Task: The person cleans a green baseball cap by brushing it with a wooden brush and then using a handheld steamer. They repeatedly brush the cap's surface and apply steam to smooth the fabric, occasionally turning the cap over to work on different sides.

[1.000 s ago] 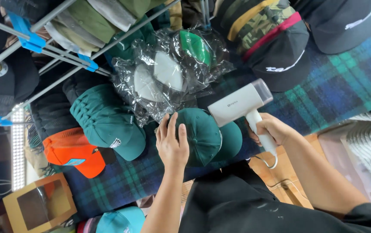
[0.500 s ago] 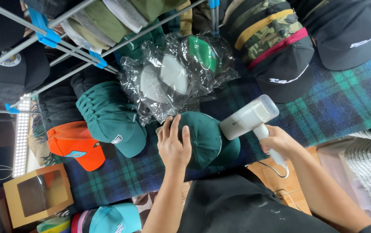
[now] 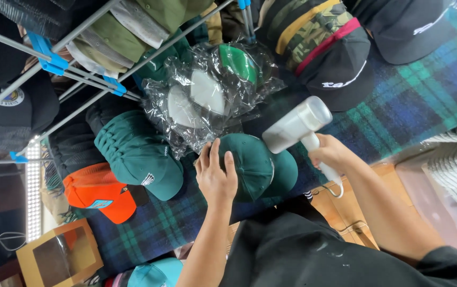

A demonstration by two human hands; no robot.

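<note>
A dark green cap (image 3: 258, 166) lies on a blue and green plaid cloth (image 3: 409, 106). My left hand (image 3: 215, 178) rests flat on the cap's left side, fingers spread. My right hand (image 3: 330, 153) grips the handle of a white handheld steamer (image 3: 297, 125), whose head points at the cap from just above it. A clear plastic bag (image 3: 207, 101) with white and green caps inside lies just beyond the green cap.
A stack of teal caps (image 3: 135, 154) and an orange cap (image 3: 98, 191) sit to the left. Dark caps (image 3: 340, 69) lie beyond the steamer. Grey rack bars with blue clips (image 3: 53, 58) cross the upper left. A brown windowed box (image 3: 61, 258) stands at lower left.
The steamer's head has swung closer over the green cap. My left hand stays pressed on the cap. The view has shifted slightly.
</note>
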